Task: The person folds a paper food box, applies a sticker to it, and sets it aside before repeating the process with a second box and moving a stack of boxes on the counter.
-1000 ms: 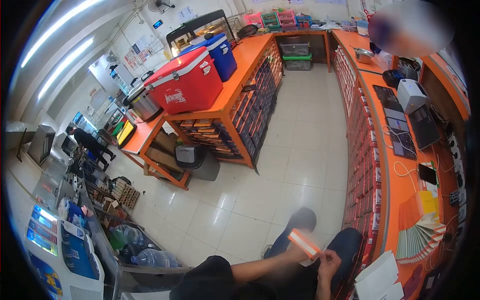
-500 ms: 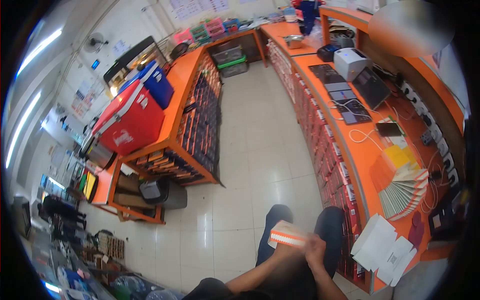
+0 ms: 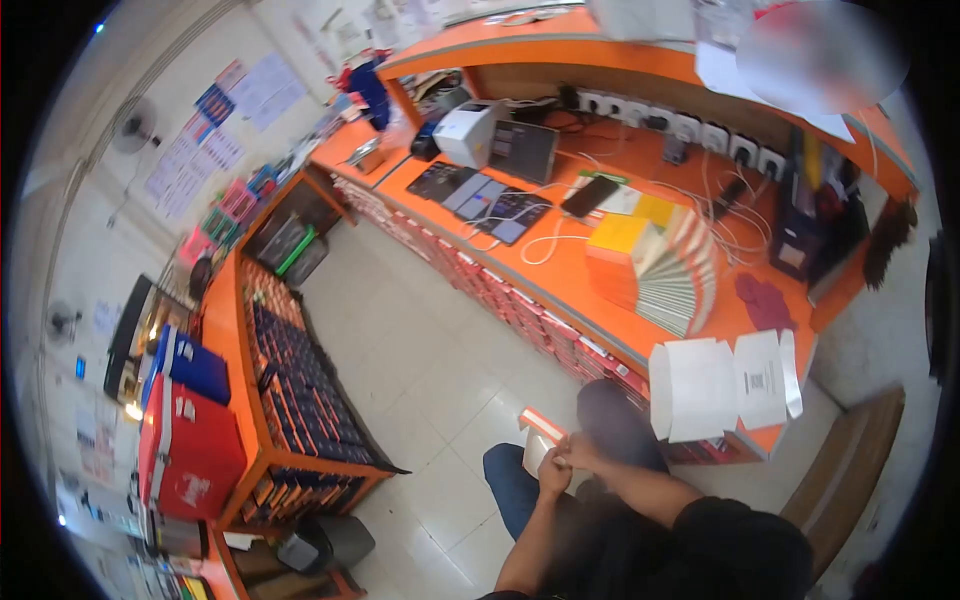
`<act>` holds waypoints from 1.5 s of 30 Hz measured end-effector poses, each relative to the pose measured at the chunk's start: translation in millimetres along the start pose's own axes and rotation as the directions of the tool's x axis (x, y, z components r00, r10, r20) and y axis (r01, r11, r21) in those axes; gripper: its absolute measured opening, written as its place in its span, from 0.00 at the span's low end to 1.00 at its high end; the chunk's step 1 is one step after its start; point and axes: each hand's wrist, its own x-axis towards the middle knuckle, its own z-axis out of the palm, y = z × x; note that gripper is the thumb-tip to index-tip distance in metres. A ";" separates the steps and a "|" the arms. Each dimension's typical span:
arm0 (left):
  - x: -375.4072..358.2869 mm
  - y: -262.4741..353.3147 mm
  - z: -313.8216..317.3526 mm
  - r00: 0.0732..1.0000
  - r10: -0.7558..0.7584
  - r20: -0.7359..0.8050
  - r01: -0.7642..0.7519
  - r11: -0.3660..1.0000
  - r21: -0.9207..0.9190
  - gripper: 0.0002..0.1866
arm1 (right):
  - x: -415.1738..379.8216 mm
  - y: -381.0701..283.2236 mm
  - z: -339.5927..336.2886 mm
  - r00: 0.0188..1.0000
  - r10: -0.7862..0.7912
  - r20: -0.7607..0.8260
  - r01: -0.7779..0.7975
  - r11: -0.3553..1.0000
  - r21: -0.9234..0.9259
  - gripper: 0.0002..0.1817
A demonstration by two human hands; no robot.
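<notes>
Low in front of me, over my legs, is a small orange-and-white packet (image 3: 542, 428) with an orange stripe along its upper side. My left hand (image 3: 552, 472) is closed on its near end. Close against it, my right hand (image 3: 582, 454) has its fingers pressed together at the same end; the fingertips are partly hidden. Right of my hands, an opened white carton (image 3: 690, 385) lies with its flaps spread on the corner of the orange counter (image 3: 545, 285). Behind it, a fan of pale green-and-white papers with orange edges (image 3: 672, 295) rests on the counter.
A dark red cloth (image 3: 765, 300), a phone (image 3: 590, 197), cables, a laptop (image 3: 523, 150) and a white printer (image 3: 470, 135) occupy the counter. Stacked boxes line its front. Across the tiled floor (image 3: 430, 390) stand a red cooler (image 3: 190, 450) and a grey bin (image 3: 325, 545).
My view has swung to the right, bringing more of the counter in. The packet has turned in my hands, its far end now pointing up and left, and both hands have come closer together.
</notes>
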 end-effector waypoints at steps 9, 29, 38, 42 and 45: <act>-3.3 7.9 -14.4 0.996 -0.086 0.036 0.092 0.969 -0.228 0.16 | -2.5 -11.7 -5.7 0.989 0.044 0.143 -0.046 0.999 0.010 0.19; -16.0 49.9 -40.5 0.978 -0.190 0.089 0.210 0.859 -0.467 0.17 | -2.8 -34.9 -35.3 0.949 0.029 0.314 -0.096 0.975 0.200 0.16; -26.5 69.7 -157.9 0.849 -0.258 -0.462 0.184 0.962 -0.200 0.36 | 27.3 -61.0 -61.4 0.844 -0.175 0.508 0.106 0.981 0.162 0.26; -17.5 121.1 -218.8 0.972 -0.040 -0.233 -0.075 0.882 -0.464 0.33 | -3.1 -120.4 -101.3 0.596 -0.112 0.795 0.242 0.969 -0.044 0.22; -8.5 114.0 -219.5 0.990 -0.066 -0.127 -0.018 0.825 -0.564 0.16 | -28.9 -136.2 -142.8 0.539 -0.243 0.806 0.360 0.932 0.041 0.22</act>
